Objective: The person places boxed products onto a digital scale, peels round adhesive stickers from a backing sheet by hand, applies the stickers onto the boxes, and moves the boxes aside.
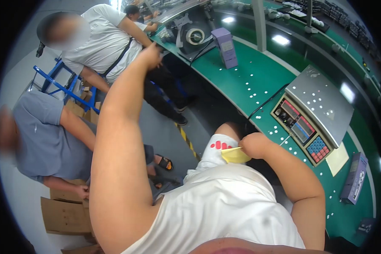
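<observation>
- The right grip (255,146) is closed, its fingers pinching one end of a yellow sheet (236,155); the sheet hangs over the person's white shorts (207,156), off the tabletop (228,80). Whether it touches the cloth is unclear.
- The left grip (151,57) reaches far out, right by the arm of a co-worker in white (106,46). How far its fingers are parted, and whether they hold anything, cannot be made out.
- The sheet, held by one end, could crease against the leg if the hand dropped, or slip if the pinch loosened.
- The stretched left arm could bump the co-worker, as the two are so close.
- A sweep of the right forearm could scatter the white dots (258,117), if they are loose, or catch the cable (269,101) by the scale (300,127).
- The scale stands beyond the right forearm, a pale sheet (338,161) beside it and a purple box (354,178) past that.
- Farther along stand another purple box (224,48) and a reel (194,37).
- On the left, a co-worker in grey (57,135) and cartons (65,213) crowd the floor.
</observation>
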Motion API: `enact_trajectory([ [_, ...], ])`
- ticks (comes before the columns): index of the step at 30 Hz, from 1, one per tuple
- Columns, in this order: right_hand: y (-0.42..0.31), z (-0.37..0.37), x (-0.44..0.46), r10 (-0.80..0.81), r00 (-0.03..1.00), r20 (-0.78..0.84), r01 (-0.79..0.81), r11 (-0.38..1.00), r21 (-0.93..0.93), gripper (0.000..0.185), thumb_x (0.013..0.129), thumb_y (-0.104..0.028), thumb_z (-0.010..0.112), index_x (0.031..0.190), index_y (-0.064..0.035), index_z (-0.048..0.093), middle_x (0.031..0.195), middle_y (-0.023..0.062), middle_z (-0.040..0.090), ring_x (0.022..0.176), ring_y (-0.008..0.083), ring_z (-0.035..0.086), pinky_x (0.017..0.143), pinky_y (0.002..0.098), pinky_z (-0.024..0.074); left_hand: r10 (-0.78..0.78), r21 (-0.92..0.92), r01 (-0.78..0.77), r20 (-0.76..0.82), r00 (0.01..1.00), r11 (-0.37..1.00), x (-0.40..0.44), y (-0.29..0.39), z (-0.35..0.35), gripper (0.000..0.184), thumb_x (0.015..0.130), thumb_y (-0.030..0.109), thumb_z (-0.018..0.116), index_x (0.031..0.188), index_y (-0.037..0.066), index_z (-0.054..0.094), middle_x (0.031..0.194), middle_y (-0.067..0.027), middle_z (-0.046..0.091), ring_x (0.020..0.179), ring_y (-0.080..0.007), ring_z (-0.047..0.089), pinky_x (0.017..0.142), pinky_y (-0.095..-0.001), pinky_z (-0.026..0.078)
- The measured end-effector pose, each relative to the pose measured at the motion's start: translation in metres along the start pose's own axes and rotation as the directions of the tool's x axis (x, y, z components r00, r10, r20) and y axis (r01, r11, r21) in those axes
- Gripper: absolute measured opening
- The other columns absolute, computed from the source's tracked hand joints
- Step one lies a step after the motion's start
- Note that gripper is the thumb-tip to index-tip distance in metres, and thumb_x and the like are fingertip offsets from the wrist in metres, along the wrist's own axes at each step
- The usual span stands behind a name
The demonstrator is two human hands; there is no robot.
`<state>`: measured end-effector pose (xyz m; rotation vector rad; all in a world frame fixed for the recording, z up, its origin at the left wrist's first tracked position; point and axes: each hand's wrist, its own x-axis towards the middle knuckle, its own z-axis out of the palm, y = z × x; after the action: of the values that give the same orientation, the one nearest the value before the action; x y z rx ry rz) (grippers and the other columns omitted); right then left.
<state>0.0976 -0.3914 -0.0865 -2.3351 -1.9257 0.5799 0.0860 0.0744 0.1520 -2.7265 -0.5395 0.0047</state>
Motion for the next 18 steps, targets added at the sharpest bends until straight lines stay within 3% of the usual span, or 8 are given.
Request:
enact_trajectory([
  [2, 0.0, 0.005, 0.001, -0.034, 0.999, -0.04, 0.035, 0.999, 0.02, 0.022, 0.091, -0.024, 0.059, 0.095, -0.01, 0.076, 0.093, 0.0141, 0.075, 0.093, 0.0373, 0.072, 0.082, 0.0498, 0.0562, 0.112, -0.114, -0.148, -0.276, 0.955, 0.982, 0.071, 0.046, -0.032, 0.04, 0.095, 0.032, 0.057, 0.122, 0.006, 0.072, 0.147, -0.0223, 0.055, 0.135, -0.0399, 0.053, 0.115, -0.0439, 0.043],
  [5, 0.003, 0.008, 0.003, -0.044, 0.998, -0.038, 0.045, 0.999, 0.024, 0.022, 0.091, -0.024, 0.06, 0.096, -0.0101, 0.076, 0.094, 0.0145, 0.075, 0.092, 0.0376, 0.072, 0.082, 0.05, 0.0561, 0.177, -0.067, -0.224, -0.415, 0.892, 0.972, 0.122, 0.108, -0.081, 0.039, 0.092, 0.033, 0.058, 0.118, 0.008, 0.075, 0.144, -0.0211, 0.059, 0.134, -0.0379, 0.055, 0.111, -0.0441, 0.046],
  [6, 0.004, 0.009, 0.002, -0.048, 0.998, -0.042, 0.05, 0.998, 0.037, 0.022, 0.091, -0.025, 0.06, 0.097, -0.0101, 0.076, 0.094, 0.0147, 0.075, 0.092, 0.0378, 0.071, 0.082, 0.0501, 0.0561, 0.203, -0.06, -0.25, -0.423, 0.883, 0.966, 0.133, 0.118, -0.093, 0.039, 0.092, 0.033, 0.058, 0.118, 0.008, 0.075, 0.144, -0.0211, 0.059, 0.134, -0.0379, 0.055, 0.111, -0.0441, 0.046],
  [10, 0.005, 0.011, 0.0, -0.062, 0.995, -0.075, 0.066, 0.996, 0.053, 0.022, 0.091, -0.025, 0.062, 0.097, -0.0103, 0.076, 0.094, 0.0154, 0.075, 0.092, 0.038, 0.072, 0.081, 0.0505, 0.056, 0.428, 0.376, -0.334, -0.203, 0.881, 0.864, 0.152, 0.148, -0.11, 0.036, 0.091, 0.033, 0.059, 0.108, 0.008, 0.078, 0.13, -0.021, 0.068, 0.122, -0.0362, 0.063, 0.105, -0.0451, 0.05],
  [12, 0.001, 0.002, -0.004, -0.046, 0.998, -0.046, 0.049, 0.997, 0.063, 0.023, 0.091, -0.024, 0.061, 0.101, -0.0109, 0.077, 0.097, 0.0156, 0.075, 0.095, 0.0375, 0.072, 0.084, 0.0501, 0.056, 0.154, -0.062, -0.167, -0.175, 0.972, 0.984, 0.126, 0.166, -0.086, 0.033, 0.09, 0.031, 0.06, 0.1, 0.006, 0.079, 0.114, -0.0218, 0.073, 0.111, -0.0372, 0.068, 0.098, -0.0464, 0.054],
  [14, -0.002, -0.006, -0.007, -0.021, 1.0, 0.012, 0.02, 0.997, 0.073, 0.026, 0.092, -0.022, 0.059, 0.108, -0.0122, 0.078, 0.103, 0.016, 0.075, 0.1, 0.0367, 0.072, 0.088, 0.0493, 0.056, 0.102, -0.329, -0.221, -0.344, 0.933, 0.918, 0.073, 0.2, -0.06, 0.031, 0.09, 0.03, 0.062, 0.092, 0.005, 0.078, 0.103, -0.0213, 0.074, 0.1, -0.0383, 0.07, 0.091, -0.0478, 0.055],
  [16, 0.0, 0.002, -0.004, -0.037, 0.999, -0.021, 0.039, 0.995, 0.087, 0.024, 0.091, -0.023, 0.06, 0.104, -0.0116, 0.077, 0.099, 0.016, 0.075, 0.097, 0.0371, 0.072, 0.085, 0.0497, 0.0561, 0.059, -0.424, -0.323, -0.529, 0.847, 0.846, 0.041, 0.234, -0.003, 0.028, 0.09, 0.028, 0.065, 0.097, 0.003, 0.075, 0.096, -0.0206, 0.073, 0.092, -0.0397, 0.07, 0.084, -0.0479, 0.056],
  [18, 0.005, 0.007, -0.003, -0.078, 0.994, -0.077, 0.085, 0.993, 0.087, 0.021, 0.091, -0.025, 0.063, 0.096, -0.0105, 0.077, 0.092, 0.016, 0.075, 0.09, 0.0381, 0.072, 0.08, 0.0506, 0.0562, 0.123, -0.549, -0.479, -0.561, 0.819, 0.685, 0.015, 0.268, 0.065, 0.029, 0.092, 0.026, 0.067, 0.11, 0.004, 0.073, 0.112, -0.0194, 0.072, 0.108, -0.0378, 0.067, 0.096, -0.0448, 0.053],
])
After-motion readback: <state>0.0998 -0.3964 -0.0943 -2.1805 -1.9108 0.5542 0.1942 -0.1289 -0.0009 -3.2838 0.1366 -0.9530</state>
